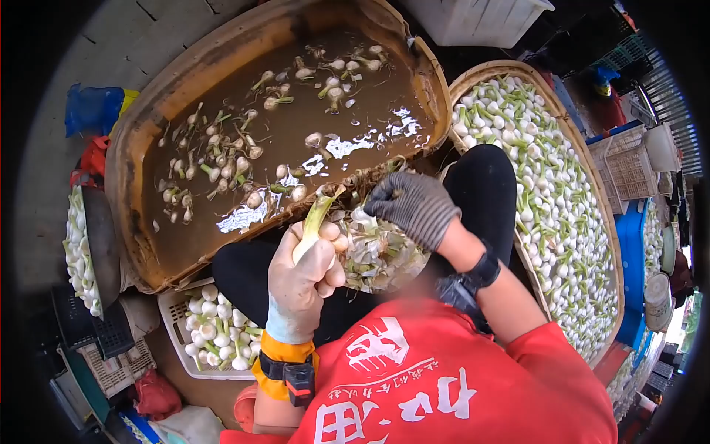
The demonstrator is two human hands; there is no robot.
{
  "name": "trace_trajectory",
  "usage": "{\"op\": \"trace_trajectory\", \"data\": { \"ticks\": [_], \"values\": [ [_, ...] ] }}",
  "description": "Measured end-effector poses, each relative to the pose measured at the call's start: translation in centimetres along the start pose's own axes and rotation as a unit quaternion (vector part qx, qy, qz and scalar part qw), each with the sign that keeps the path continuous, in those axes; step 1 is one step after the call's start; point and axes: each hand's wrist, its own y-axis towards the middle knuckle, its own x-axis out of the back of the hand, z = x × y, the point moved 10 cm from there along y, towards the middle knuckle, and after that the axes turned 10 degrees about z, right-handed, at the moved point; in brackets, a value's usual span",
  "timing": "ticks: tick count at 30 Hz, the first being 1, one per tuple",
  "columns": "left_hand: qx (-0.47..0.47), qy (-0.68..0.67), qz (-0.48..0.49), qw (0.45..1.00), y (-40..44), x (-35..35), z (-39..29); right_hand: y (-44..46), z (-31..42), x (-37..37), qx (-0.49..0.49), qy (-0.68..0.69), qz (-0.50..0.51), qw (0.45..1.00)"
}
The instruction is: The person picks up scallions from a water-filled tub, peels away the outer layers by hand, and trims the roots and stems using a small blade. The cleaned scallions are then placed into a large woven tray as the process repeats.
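Note:
A garlic bulb with a yellow-green stem point(314, 226) is held upright in my left hand point(302, 270), which wears a pale glove. My right hand point(416, 209), in a grey striped glove, is to its right with its fingers curled together; a small whitish piece shows at the fingertips. Between and below my hands lies a heap of peeled garlic skins point(381, 255). Beyond them, unpeeled bulbs point(242, 164) float in brown water inside a large tub point(126, 159).
A long container point(551, 292) of white garlic stands at the right. At the lower left is a white basket point(177, 325) of cleaned bulbs. A white bin point(473, 22) stands at the top, and stacked crates point(627, 166) are at the far right.

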Motion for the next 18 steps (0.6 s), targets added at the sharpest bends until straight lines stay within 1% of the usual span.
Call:
{"op": "trace_trajectory", "data": {
  "ticks": [1,3,4,6,7,9,10,11,12,13,14,15,17,18],
  "values": [
    [0.004,-0.007,-0.016,1.000,0.0,0.1,0.0,-0.5,0.2,-0.5,0.008,-0.030,-0.017,0.999],
    [0.011,-0.013,-0.033,0.999,0.0,0.2,0.3,-1.5,0.3,-1.2,0.021,0.077,-0.035,0.996],
    [0.003,-0.011,-0.021,1.000,0.1,-0.1,0.2,-1.9,0.5,-1.5,0.020,0.079,-0.036,0.996],
    [0.000,0.013,-0.006,1.000,0.4,-0.6,0.0,-3.2,4.3,-0.6,0.171,0.097,-0.055,0.979],
    [0.002,0.015,-0.001,1.000,0.5,-0.8,0.1,-3.5,5.0,0.0,0.168,0.097,-0.059,0.979],
    [-0.042,0.104,0.019,0.994,0.9,-1.4,-0.7,-3.1,5.8,-0.7,0.091,0.167,0.024,0.981],
    [0.066,0.101,0.047,0.992,0.9,-1.1,0.4,-3.0,5.6,-0.4,0.085,0.129,-0.032,0.987],
    [0.068,0.101,0.048,0.991,1.4,-1.1,1.3,-2.9,6.0,-0.3,0.083,0.129,-0.033,0.988],
    [-0.077,0.232,0.048,0.968,2.1,-1.5,-0.2,-2.8,6.1,-0.3,0.042,0.084,-0.021,0.995],
    [-0.219,0.355,0.044,0.908,1.5,-2.6,-2.1,-2.6,5.9,-0.3,0.002,0.039,-0.009,0.999],
    [-0.085,0.271,0.075,0.956,2.1,-1.8,-0.3,-2.6,7.4,-0.7,0.097,0.018,-0.034,0.994],
    [-0.084,0.272,0.072,0.956,2.3,-1.5,0.0,-3.0,7.1,-1.2,0.099,0.020,-0.032,0.994],
    [-0.108,0.279,-0.012,0.954,2.8,0.2,0.0,-3.6,7.0,-1.7,0.094,0.104,-0.010,0.990],
    [-0.041,0.010,-0.057,0.997,3.1,1.5,2.0,-3.9,6.6,-1.9,0.105,0.169,0.001,0.980]
  ]
}}
